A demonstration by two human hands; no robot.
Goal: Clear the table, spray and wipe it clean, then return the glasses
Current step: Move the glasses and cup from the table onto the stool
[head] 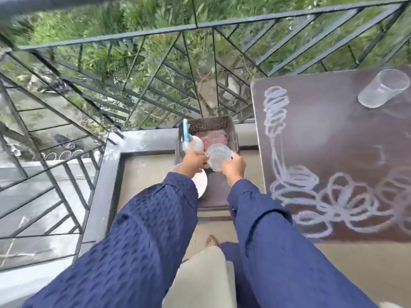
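A clear glass (218,157) is held between both hands just above the near end of a grey perforated basket (209,121). My left hand (194,160) grips its left side and my right hand (234,167) grips its right side. A second clear glass (383,90) stands at the far right of the dark brown table (333,138), whose top is covered with white chalk scribbles (333,196). Inside the basket lie a white spray bottle (195,143) with a blue trigger and a pink cloth (214,138).
A pale plate (201,185) sits below my left forearm beside the basket. A black metal railing (155,63) runs round the balcony, with greenery behind it. A low ledge (142,141) borders the tiled floor. A bare foot (211,240) shows below.
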